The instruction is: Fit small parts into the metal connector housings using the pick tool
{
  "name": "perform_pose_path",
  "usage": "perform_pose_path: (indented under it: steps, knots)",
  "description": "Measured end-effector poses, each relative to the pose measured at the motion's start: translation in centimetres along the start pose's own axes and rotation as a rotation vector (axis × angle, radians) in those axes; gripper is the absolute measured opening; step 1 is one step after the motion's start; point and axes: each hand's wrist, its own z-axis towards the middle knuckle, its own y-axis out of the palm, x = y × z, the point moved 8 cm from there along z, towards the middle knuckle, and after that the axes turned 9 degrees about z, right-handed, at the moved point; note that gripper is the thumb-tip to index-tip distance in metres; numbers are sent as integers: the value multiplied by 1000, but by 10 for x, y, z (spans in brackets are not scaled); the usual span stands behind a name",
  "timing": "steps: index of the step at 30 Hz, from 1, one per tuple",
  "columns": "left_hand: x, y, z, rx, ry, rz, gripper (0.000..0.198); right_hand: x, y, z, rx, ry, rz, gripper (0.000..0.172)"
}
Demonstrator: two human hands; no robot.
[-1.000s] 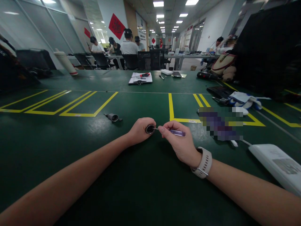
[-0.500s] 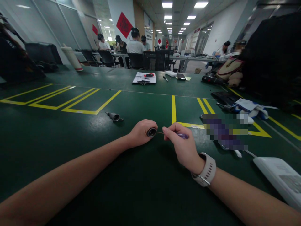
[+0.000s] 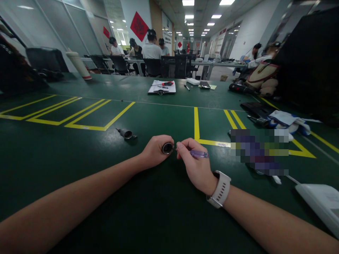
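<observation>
My left hand (image 3: 156, 151) is closed around a dark hollow cylinder (image 3: 167, 148), its round open end facing me. Pinched in my right hand (image 3: 194, 165) is a small screwdriver (image 3: 199, 154) with a clear purple handle. Its thin shaft points left at the cylinder's rim; whether the tip touches is too small to tell. To the left of my hands lies a dark grey cone-shaped metal part (image 3: 125, 133) with a thin tip and an open, cup-like end. A small dark piece sits at its right side.
Farther back is a clipboard (image 3: 155, 89) with a red-and-black screwdriver (image 3: 167, 83) on it. A phone (image 3: 204, 85) and a white cup (image 3: 79, 66) stand beyond. On the right are a blurred purple item (image 3: 254, 151), a cloth (image 3: 288, 121) and a white device (image 3: 320, 203). Yellow tape marks the green table.
My right hand has moved left with the screwdriver, bringing its shaft closer to the cylinder. My left hand has shifted slightly left in view, still gripping the cylinder.
</observation>
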Motion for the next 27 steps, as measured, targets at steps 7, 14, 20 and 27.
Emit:
perform_pose_path:
  steps: [7, 14, 20, 27]
  knots:
    - [-4, -2, 0, 45, -9, -68, 8, 27, -2, 2, 14, 135, 322, 20]
    - [-5, -3, -1, 65, -4, -77, 8, 17, -2, -1, -11, 77, 203, 19]
    - [1, -2, -2, 23, 14, -5, 9, 11, -6, -3, 1, 88, 87, 25]
    - [4, -3, -4, 35, 39, -50, 10, 37, -4, -4, 62, 259, 528, 22]
